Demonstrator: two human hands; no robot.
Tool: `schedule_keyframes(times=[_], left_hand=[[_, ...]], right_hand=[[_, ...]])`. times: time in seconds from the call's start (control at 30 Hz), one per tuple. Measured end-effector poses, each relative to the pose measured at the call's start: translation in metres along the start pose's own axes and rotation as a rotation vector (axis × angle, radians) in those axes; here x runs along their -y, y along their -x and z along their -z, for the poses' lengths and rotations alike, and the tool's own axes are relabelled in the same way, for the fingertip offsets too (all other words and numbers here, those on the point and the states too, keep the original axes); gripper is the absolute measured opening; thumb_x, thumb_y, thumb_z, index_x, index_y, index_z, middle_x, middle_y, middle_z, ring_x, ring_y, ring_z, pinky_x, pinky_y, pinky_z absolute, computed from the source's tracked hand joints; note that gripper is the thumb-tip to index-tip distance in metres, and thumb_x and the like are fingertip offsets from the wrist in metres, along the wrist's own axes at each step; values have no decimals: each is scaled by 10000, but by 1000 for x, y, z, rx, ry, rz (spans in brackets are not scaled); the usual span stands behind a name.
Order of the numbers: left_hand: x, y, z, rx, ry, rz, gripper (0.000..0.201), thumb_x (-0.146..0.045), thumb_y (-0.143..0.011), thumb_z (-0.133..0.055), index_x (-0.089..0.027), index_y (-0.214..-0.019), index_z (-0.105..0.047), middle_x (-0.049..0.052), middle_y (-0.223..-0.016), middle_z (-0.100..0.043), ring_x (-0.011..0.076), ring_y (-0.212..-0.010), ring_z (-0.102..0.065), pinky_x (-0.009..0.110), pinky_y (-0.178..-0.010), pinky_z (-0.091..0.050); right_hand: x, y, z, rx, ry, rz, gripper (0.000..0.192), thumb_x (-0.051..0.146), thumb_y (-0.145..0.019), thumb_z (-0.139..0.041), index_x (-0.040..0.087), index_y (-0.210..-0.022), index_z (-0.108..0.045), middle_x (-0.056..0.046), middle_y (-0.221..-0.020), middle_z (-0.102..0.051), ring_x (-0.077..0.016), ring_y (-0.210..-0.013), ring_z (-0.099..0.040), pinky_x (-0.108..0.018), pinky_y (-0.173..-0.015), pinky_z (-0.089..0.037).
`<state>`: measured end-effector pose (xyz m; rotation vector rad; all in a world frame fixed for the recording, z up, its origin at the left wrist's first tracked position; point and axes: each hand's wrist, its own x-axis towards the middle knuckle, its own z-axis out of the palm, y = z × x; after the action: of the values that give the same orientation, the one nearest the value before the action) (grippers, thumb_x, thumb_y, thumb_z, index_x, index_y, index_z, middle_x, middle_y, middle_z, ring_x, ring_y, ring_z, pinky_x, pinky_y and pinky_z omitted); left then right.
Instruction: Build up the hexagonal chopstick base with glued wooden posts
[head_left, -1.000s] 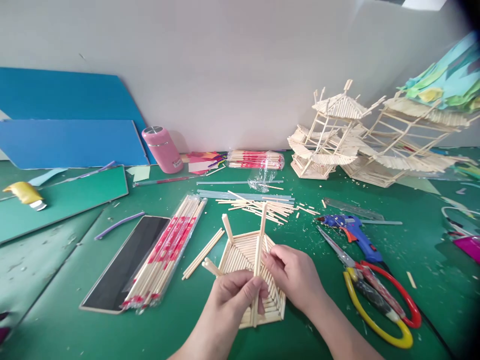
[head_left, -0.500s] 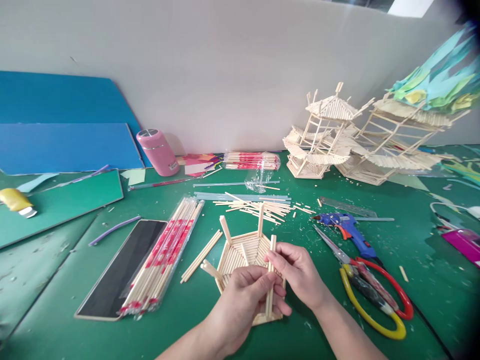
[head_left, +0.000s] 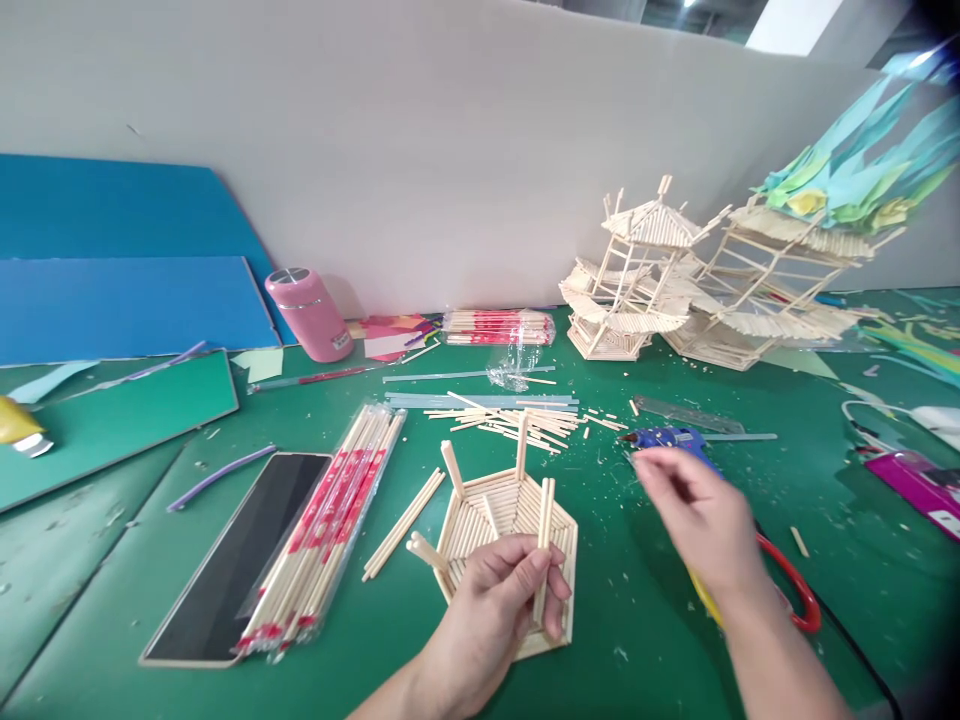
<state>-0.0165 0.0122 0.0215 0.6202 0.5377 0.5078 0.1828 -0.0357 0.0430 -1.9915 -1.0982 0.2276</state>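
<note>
My left hand pinches a pair of wooden sticks between thumb and fingers, holding them nearly upright. Behind and beneath it lies a hexagonal base of glued wooden sticks, with short posts standing at some corners and part of its surface hidden by the hand. My right hand is over the scissors, slightly blurred, with fingers loosely bent and nothing visible in them. Its fingertips are close to a blue glue gun; the hand covers most of the gun's grip and the scissors' middle.
Wrapped sticks overlap a dark rectangular panel at left. Loose sticks lie beside the base, and cut sticks behind it. Stick-built pavilions stand at the back right, a pink flask at the back left.
My right hand has let go of the stick pair and moved right, over the scissors and toward the glue gun. My left hand keeps its hold on the sticks. The view has shifted slightly.
</note>
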Motion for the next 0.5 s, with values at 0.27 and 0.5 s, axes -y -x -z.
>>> schedule_keyframes(times=[0.27, 0.5], left_hand=[[7, 3, 4, 63, -143, 59, 295, -409, -732, -595, -114, -745, -596, 28, -629, -574, 63, -436, -461, 208, -473, -316], [8, 8, 5, 146, -289, 23, 380, -467, -733, -564, -99, -811, -619, 4, -547, -501, 51, -438, -350, 197, -429, -221]], right_hand=[[-103, -34, 52, -79, 354, -182, 283, 281, -616, -631, 170, -869, -572, -176, -902, -596, -248, -747, -567, -357, -655, -412], [-117, -46, 46, 53, 277, -339, 213, 236, -508, -681, 221, -708, -611, -114, -695, -643, -210, -540, -557, -375, -581, -375]])
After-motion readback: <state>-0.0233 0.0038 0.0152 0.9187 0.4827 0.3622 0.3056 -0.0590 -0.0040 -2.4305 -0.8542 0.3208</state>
